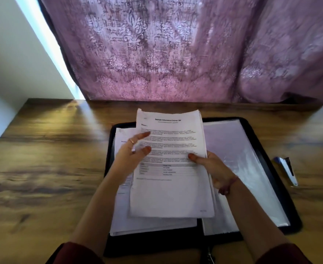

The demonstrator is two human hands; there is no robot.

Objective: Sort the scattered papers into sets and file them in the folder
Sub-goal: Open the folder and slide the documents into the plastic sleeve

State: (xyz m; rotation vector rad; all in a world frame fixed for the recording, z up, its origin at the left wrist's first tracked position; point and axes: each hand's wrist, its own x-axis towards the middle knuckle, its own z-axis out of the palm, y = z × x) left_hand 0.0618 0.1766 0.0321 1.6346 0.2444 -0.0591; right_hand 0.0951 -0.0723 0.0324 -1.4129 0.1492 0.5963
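Right hand [212, 168] grips a stack of white printed paper sheets [171, 168] at its right edge, thumb on top across the print, fingers hidden underneath. Left hand [132, 155] is at the stack's left edge, fingers spread and mostly straight with tips on the top sheet; can't tell whether the thumb is under it. A ring sits on one left finger, a thread bracelet on the right wrist. The stack is lifted and tilted over an open black zip-edged folder [282, 187] lying flat on the wood-grain brown tabletop [42, 159]. The top sheet shows a bold heading, text paragraphs and a small table; its edges are slightly curled. A second pile of white papers [147, 225] lies on the folder's left half, partly under the held stack. Glossy clear plastic sleeves [238, 159] cover the right half. One blue-white stapler [287, 170] sits on the tabletop just right of the folder. A mauve patterned curtain [176, 48] hangs behind.
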